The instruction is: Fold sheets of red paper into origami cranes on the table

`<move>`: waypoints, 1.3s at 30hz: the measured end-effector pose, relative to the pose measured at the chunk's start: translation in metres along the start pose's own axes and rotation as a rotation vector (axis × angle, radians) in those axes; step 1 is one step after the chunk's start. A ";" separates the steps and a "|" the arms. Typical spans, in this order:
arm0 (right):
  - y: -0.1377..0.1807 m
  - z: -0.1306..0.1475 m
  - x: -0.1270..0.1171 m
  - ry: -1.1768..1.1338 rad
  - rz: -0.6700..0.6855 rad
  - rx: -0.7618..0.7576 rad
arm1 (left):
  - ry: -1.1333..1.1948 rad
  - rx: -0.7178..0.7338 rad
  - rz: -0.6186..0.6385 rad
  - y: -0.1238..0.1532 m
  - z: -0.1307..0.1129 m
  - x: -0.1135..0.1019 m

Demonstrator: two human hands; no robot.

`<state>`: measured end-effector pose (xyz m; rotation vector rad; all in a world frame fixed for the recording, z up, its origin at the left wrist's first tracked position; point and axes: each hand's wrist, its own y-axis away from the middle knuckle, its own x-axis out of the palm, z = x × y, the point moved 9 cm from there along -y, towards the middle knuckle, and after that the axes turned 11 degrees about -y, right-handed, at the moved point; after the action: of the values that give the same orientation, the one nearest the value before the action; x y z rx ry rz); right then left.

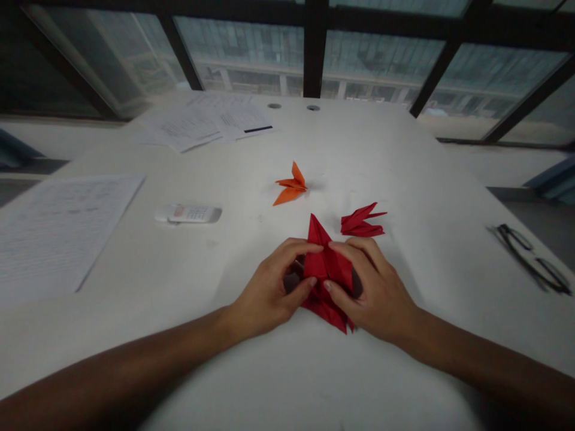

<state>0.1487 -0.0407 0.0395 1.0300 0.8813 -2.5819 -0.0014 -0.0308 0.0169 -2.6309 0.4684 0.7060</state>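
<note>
A part-folded red paper piece point(327, 269) lies on the white table point(287, 371) just in front of me. My left hand point(269, 290) pinches its left side between thumb and forefinger. My right hand point(375, 287) grips its right side the same way, fingers curled over the paper. The pointed top flap sticks up between my fingertips. A finished red origami figure point(360, 222) rests just beyond my right hand. An orange origami figure point(291, 185) sits farther back, near the table's middle.
A white remote-like device point(188, 214) lies left of centre. Printed sheets point(58, 230) cover the left edge, and more papers point(204, 123) lie at the back left. Black-framed glasses point(532, 258) rest near the right edge. Windows stand behind the table.
</note>
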 end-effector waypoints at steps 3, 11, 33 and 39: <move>-0.001 0.007 -0.004 0.058 -0.038 -0.056 | 0.019 0.030 -0.004 0.001 -0.002 0.000; -0.009 -0.007 -0.002 -0.157 0.048 0.125 | 0.023 0.094 0.016 0.002 -0.007 0.001; -0.016 -0.026 -0.025 -0.068 -0.047 0.226 | -0.155 -0.024 -0.045 -0.004 -0.002 -0.007; -0.015 -0.024 -0.023 -0.106 -0.030 0.260 | -0.327 0.008 0.026 0.000 -0.008 0.005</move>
<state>0.1722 -0.0140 0.0480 0.9367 0.5503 -2.8008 0.0061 -0.0350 0.0210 -2.4398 0.4080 1.1145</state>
